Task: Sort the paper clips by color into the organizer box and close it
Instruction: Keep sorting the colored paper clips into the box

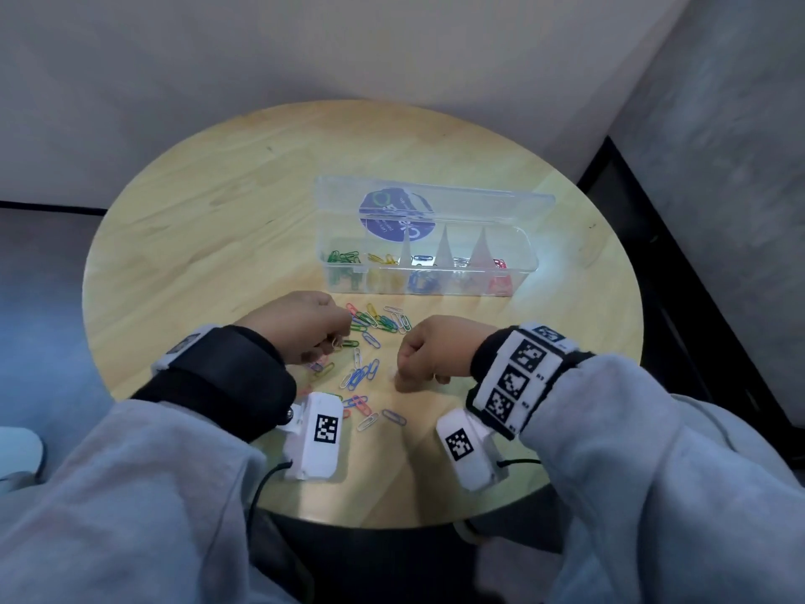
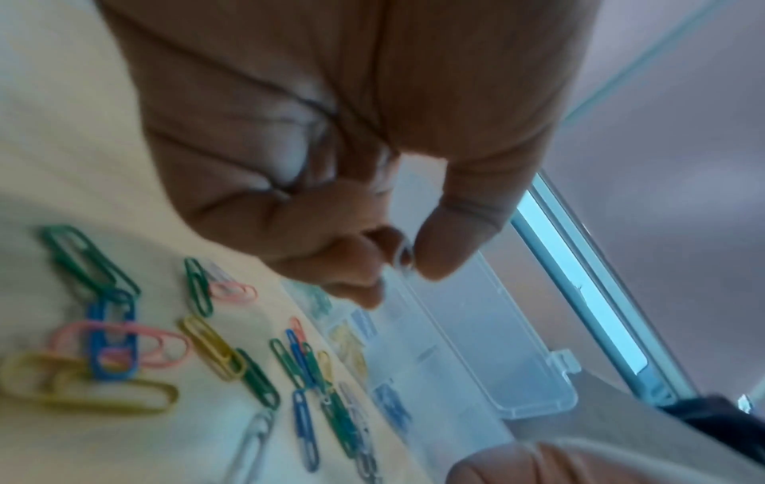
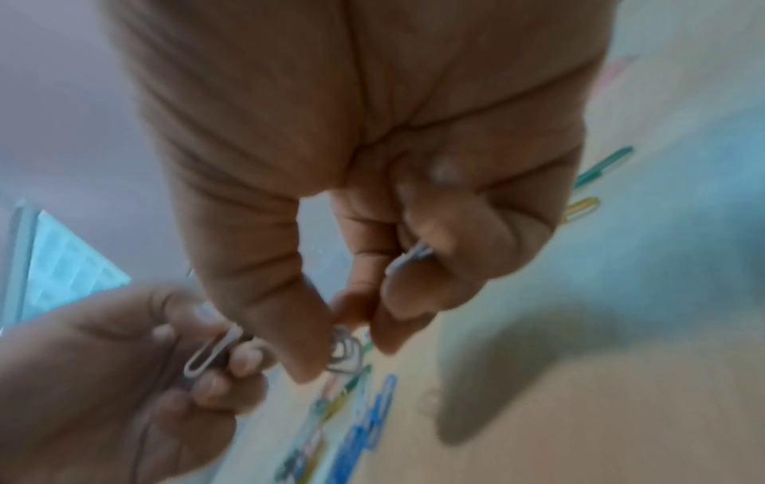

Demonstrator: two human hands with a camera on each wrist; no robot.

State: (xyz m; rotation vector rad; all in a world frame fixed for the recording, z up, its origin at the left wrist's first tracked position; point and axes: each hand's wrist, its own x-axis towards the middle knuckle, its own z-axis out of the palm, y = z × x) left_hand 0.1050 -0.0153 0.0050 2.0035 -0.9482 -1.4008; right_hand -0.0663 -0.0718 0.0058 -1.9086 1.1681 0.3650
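Your left hand [image 1: 305, 329] pinches a white paper clip [image 2: 404, 258] between thumb and fingertips, your right hand [image 1: 435, 357] curls around more white clips [image 3: 407, 258], loose coloured paper clips [image 1: 370, 342] lie scattered between and just beyond both hands, and the clear organizer box [image 1: 429, 272] stands open farther ahead.

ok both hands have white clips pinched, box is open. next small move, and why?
Probably carry them to the organizer box and drop them in the white compartment. The left hand pinches a white clip, the right hand holds white clips too. The lid stands open, and many loose clips still lie on the table, so closing comes later.
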